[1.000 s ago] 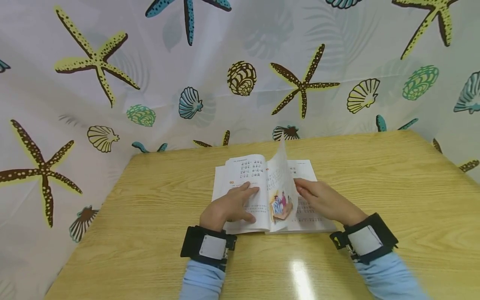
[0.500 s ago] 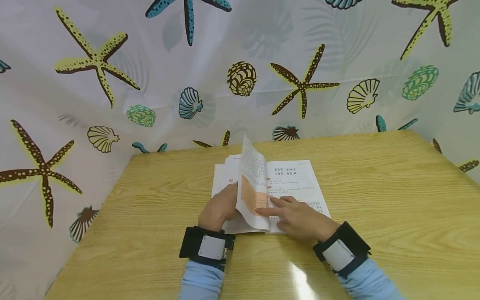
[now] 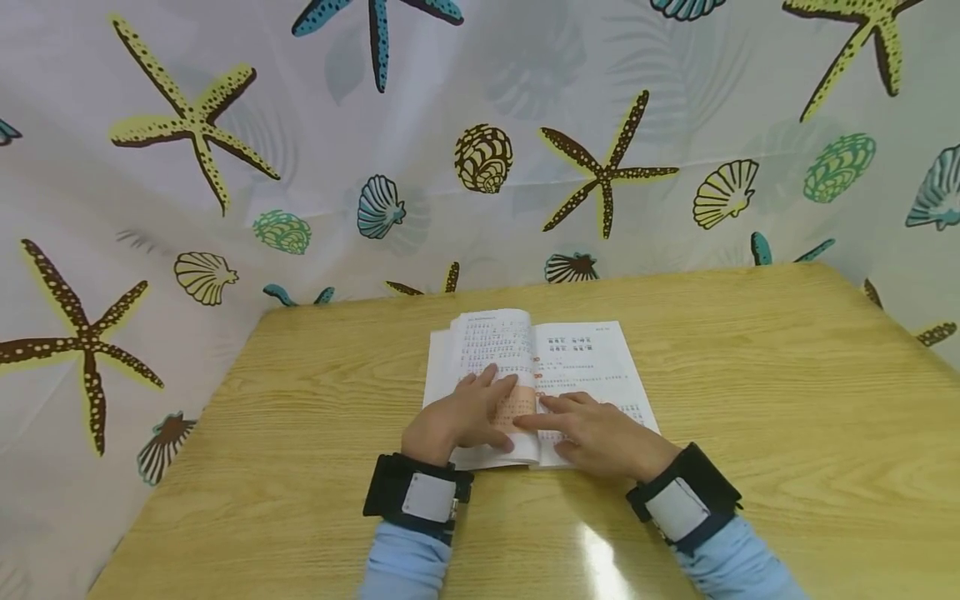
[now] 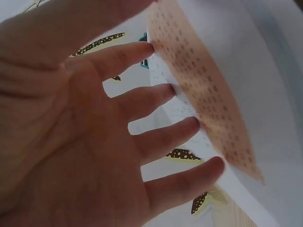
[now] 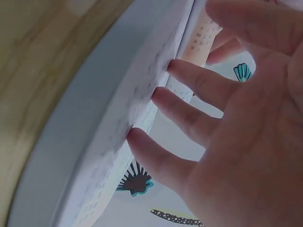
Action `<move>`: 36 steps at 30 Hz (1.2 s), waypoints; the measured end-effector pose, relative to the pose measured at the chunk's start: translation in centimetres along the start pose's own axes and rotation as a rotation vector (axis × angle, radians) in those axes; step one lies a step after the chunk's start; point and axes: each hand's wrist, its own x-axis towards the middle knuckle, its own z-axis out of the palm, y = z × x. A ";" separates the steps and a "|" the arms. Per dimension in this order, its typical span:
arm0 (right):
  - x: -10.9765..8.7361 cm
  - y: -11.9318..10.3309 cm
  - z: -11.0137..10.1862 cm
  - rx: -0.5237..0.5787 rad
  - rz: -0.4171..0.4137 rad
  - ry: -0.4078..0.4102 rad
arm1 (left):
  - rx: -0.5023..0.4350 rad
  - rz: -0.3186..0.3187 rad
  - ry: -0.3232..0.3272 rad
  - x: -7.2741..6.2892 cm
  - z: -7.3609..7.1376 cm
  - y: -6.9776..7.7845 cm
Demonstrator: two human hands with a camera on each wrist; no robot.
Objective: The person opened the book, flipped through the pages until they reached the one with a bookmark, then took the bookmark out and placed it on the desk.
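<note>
An open book (image 3: 585, 350) lies on the wooden table, printed text on both pages and an orange block low on the left page. My left hand (image 3: 461, 417) rests on that left page, fingers spread; in the left wrist view its fingertips touch the paper beside the orange block (image 4: 203, 80). My right hand (image 3: 603, 433) lies across the lower right page, its index finger reaching over the spine to the left page. In the right wrist view the other fingertips (image 5: 135, 135) press on the right page. Neither hand grips anything.
The wooden table (image 3: 315, 400) extends around the book on all sides. Behind it hangs a pale cloth (image 3: 450, 83) printed with starfish and shells. Each wrist wears a black strap (image 3: 686, 500) with a light plate.
A raised page has been turned from right to left and now lies flat under my left hand. My right hand has moved left from the book's right side to near the spine.
</note>
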 end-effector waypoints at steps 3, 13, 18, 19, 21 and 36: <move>-0.1 0.5 -0.1 -0.030 0.051 0.004 | -0.028 -0.032 -0.029 0.3 0.3 -0.2; -2.3 4.1 -1.8 -0.058 0.458 0.010 | -0.081 -0.011 -0.028 0.4 0.2 -0.3; -3.1 6.0 -2.4 -0.007 0.587 0.003 | -0.077 -0.009 -0.030 0.5 0.2 -0.2; -3.2 6.1 -2.5 -0.008 0.593 -0.001 | -0.082 -0.011 -0.029 0.4 0.2 -0.3; -3.2 6.4 -2.5 -0.010 0.592 -0.007 | -0.093 -0.013 -0.029 0.4 0.2 -0.2; -2.5 4.7 -2.1 -0.140 0.502 0.163 | -0.125 -0.028 -0.026 0.1 0.1 -0.3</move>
